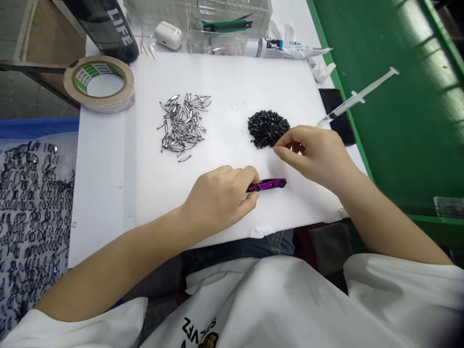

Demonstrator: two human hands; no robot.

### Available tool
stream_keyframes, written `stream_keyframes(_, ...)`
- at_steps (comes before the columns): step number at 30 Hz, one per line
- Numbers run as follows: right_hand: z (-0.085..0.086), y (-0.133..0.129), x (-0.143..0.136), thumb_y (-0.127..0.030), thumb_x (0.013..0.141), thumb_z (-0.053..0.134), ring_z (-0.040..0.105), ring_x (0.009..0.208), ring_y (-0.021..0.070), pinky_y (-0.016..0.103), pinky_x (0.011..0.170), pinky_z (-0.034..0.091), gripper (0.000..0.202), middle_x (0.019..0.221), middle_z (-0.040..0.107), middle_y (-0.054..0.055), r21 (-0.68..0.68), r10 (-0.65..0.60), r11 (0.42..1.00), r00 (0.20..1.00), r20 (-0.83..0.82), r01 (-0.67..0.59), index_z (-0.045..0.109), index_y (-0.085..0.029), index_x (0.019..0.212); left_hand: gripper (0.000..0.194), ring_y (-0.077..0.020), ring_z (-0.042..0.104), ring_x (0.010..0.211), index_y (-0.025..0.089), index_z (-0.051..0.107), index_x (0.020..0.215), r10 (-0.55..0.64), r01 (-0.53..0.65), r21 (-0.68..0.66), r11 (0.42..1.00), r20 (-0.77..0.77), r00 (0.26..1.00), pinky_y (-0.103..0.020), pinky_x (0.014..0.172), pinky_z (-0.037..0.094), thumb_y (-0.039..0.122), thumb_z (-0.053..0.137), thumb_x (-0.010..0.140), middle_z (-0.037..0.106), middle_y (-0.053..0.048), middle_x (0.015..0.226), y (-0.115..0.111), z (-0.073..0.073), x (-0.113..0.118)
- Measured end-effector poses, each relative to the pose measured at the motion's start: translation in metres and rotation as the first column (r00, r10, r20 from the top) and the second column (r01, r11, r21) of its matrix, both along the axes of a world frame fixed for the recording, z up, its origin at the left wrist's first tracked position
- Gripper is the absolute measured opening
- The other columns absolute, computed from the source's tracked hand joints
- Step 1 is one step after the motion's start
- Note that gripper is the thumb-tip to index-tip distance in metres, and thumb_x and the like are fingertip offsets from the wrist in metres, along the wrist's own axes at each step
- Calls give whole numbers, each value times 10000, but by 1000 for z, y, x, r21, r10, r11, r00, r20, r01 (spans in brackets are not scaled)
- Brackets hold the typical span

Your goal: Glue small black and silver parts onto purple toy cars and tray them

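Note:
A small purple toy car [270,184] with black wheels is gripped at its left end between the thumb and fingers of my left hand [223,195]. Its right end sticks out past my fingertips, over the white board [217,169]. My right hand [319,152] is at the lower right edge of a pile of small shiny black pieces [268,128], thumb and forefinger pinched together. Anything between those fingertips is too small to make out. Left of the black pile lies a loose heap of clear, black-edged, leaf-shaped pieces [183,125].
A tape roll [125,94] and a dark bottle [108,31] stand at the back left. Behind the board are a white earbud case [168,35], a clear plastic box [228,12] and a green cutter [228,25]. A syringe [357,99] rests across a black phone-like slab [331,101] at right.

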State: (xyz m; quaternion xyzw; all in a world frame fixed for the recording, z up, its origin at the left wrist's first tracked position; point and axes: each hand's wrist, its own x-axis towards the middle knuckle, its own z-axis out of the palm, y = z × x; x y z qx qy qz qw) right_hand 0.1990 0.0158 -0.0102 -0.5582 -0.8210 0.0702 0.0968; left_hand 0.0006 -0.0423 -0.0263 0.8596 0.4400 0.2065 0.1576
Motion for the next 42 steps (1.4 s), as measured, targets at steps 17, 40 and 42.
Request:
stream_keyframes(17, -7, 9, 34, -253, 856, 491, 590, 723, 167, 277, 617, 429, 186, 792, 667, 28, 135, 367, 902, 893, 261, -410, 665, -193, 829, 110, -143, 604, 677, 184, 560, 897, 4, -4, -25, 1000, -9, 1000, -249, 539, 387, 240, 524, 810, 640, 28, 713, 1, 1, 0)
stream_keyframes(40, 14, -47, 1, -185, 799, 557, 517, 599, 127, 278, 533, 392, 86, 637, 618, 0, 370, 450, 767, 851, 271, -523, 585, -197, 719, 114, -146, 592, 673, 187, 561, 902, 8, -9, -48, 999, -17, 1000, -257, 553, 384, 253, 517, 821, 638, 20, 723, 1, 1, 0)
stream_keyframes(42, 11, -46, 3, -193, 809, 550, 519, 607, 128, 277, 536, 386, 97, 645, 621, 0, 358, 454, 763, 840, 297, -538, 584, -204, 719, 110, -148, 592, 676, 188, 562, 897, 11, -12, -44, 999, -17, 1000, -259, 552, 384, 250, 517, 818, 639, 20, 726, 1, 2, 0)
